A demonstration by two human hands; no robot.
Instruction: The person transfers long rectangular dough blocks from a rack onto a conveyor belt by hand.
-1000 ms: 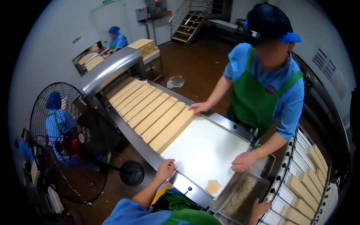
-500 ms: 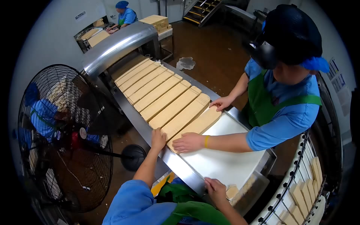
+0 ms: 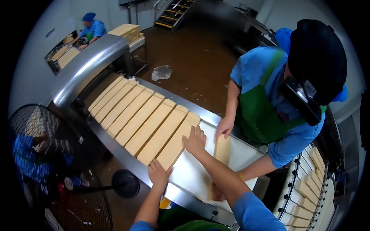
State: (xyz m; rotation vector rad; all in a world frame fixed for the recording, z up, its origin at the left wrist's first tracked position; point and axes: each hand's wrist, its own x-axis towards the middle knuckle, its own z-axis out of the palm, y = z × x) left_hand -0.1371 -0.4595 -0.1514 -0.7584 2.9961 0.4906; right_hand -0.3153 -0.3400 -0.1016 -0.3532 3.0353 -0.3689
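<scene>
Long, flat, pale-yellow slabs lie side by side across a white conveyor belt point(image 3: 185, 173). My left hand point(image 3: 158, 172) is at the near end of the closest slab point(image 3: 176, 145), fingers over its edge and thumb at its side. On that slab's far part lies my right hand point(image 3: 194, 141), with fingers spread and stretched out. Across the belt, a co-worker in a green apron holds a separate slab point(image 3: 222, 151), blurred, with one hand point(image 3: 224, 128) at its far end. My right forearm partly hides the co-worker's other hand.
A curved metal hood point(image 3: 90, 65) spans the belt's far end. At lower left stands a black fan point(image 3: 40, 127). Another conveyor point(image 3: 308, 184) with several slabs curves along the right. Another person point(image 3: 92, 29) works at the back left.
The co-worker has drawn a slab away from the row to the right. My right hand has moved from the belt's near edge onto the now closest slab. The view has shifted.
</scene>
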